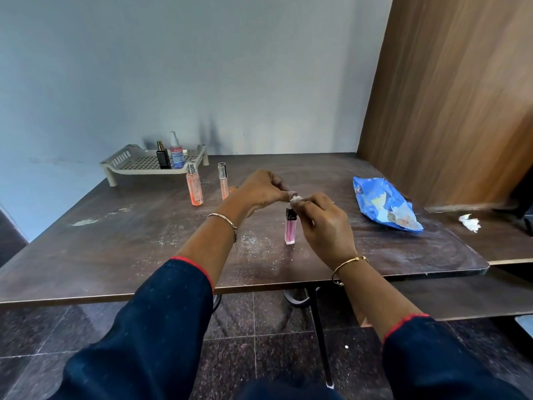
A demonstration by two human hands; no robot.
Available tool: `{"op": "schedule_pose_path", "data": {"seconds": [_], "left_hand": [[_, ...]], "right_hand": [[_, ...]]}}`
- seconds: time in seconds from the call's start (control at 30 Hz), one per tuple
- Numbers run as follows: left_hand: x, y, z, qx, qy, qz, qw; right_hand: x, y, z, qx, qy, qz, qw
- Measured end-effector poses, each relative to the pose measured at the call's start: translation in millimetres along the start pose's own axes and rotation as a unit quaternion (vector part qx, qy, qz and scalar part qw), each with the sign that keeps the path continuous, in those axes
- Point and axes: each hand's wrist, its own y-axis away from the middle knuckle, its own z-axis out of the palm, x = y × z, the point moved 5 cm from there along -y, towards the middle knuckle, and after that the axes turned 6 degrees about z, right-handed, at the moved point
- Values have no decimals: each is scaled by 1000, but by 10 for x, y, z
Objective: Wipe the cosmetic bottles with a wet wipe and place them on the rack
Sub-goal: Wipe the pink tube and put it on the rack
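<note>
Head view: the wet wipe (295,200) is pinched by left hand (259,189) and right hand (324,225) atop the pink bottle (290,230), stood mid-table (115,243); rack (135,162) at 10 o'clock. Toppling could be caused by sideways wiping pressure.

Five cosmetic bottles (290,230) showed: two on the single rack (124,163), three in front of it. Right of the rack were one blue packet (383,203) and two wipes (470,222).
</note>
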Motion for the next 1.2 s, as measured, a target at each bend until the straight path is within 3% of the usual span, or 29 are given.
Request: {"op": "schedule_pose_path", "data": {"seconds": [0.1, 0.27, 0.47, 0.67, 1.0, 1.2], "left_hand": [[-3, -8, 22, -1, 7, -17, 1000], [-58, -25, 41, 11, 16, -39, 999], [-46, -66, 43, 18, -12, -33, 999], [-46, -85, 36, 16, -34, -37, 999], [-13, -62, 31, 16, -72, -22, 997], [18, -40, 41, 15, -100, 2, 995]], "right_hand": [[-2, 67, 56, -17, 16, -13, 1000], [11, 268, 149, -117, 61, -41, 990], [-52, -22, 27, -47, 65, -29, 996], [-53, 143, 82, -135, 89, -63, 985], [20, 154, 98, -94, 103, -50, 989], [128, 120, 64, -23, -25, 26, 999]]}}
